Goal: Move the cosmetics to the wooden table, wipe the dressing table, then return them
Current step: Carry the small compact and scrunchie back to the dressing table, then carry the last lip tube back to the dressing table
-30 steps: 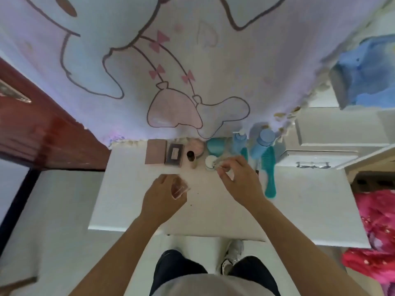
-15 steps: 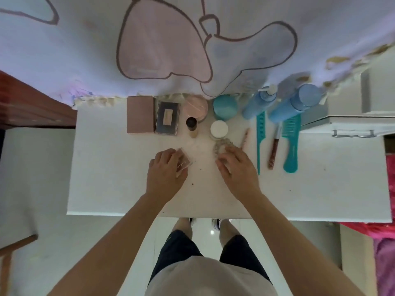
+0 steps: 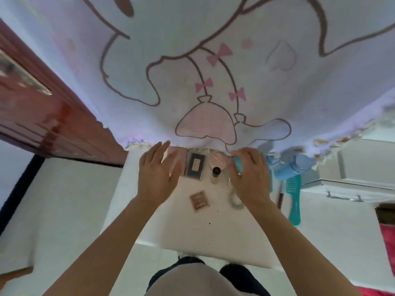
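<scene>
On dressing table (image 3: 213,236), dark compact (image 3: 197,157), pale label (image 3: 195,167) unreadable

Scene evenly lit, soft daylight; no hard glare seen. Printed cloth (image 3: 213,60) rendered pale, slightly washed out; violet fringe noted along lower hem. Faint soft shadows cast under left hand (image 3: 158,174) and right hand (image 3: 250,176) onto dressing table (image 3: 213,231). Motion blur seen on both hands and on red-brown wood panel (image 3: 32,107). Strong wide-angle bending at frame edges; table edges curved. Small items rendered soft.
</scene>
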A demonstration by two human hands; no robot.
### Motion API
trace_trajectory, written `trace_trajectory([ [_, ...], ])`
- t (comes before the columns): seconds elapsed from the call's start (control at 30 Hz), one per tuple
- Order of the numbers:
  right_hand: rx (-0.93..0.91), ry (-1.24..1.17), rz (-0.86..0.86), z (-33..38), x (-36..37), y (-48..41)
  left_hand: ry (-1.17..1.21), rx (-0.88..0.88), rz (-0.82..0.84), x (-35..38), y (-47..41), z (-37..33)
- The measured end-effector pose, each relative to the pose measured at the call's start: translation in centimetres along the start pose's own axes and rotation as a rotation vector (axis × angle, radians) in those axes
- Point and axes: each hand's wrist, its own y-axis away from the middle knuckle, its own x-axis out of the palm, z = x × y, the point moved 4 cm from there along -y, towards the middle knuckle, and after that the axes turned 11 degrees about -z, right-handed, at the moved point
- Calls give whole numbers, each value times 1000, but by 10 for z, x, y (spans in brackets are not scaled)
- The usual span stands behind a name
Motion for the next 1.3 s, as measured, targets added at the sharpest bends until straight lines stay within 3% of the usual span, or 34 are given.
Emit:
trace_trajectory([
  [0.2, -220, -306, -120, 78, -53, -73, -199, -123, -272, -130, -39, -21],
  [0.4, -366, -572, -9, 166, -56, -63, -440, -296, -376, -237, 30, -27],
  [0.6, -592, -829, 102, 298, -56, 26, -667, -499, -378, -344, 150, 5],
  [0.8, -882, -868, 216, 449, -55, 139, -797, -763, -442, -456, 292, 62],
  [1.0, -998, -972, 333, 587, -51, 269, -891, -975, -498, -546, 419, 104],
  [1.3, -1118, -1027, 476, 711, -12, 381, -916, -1105, -517, -611, 509, 190],
])
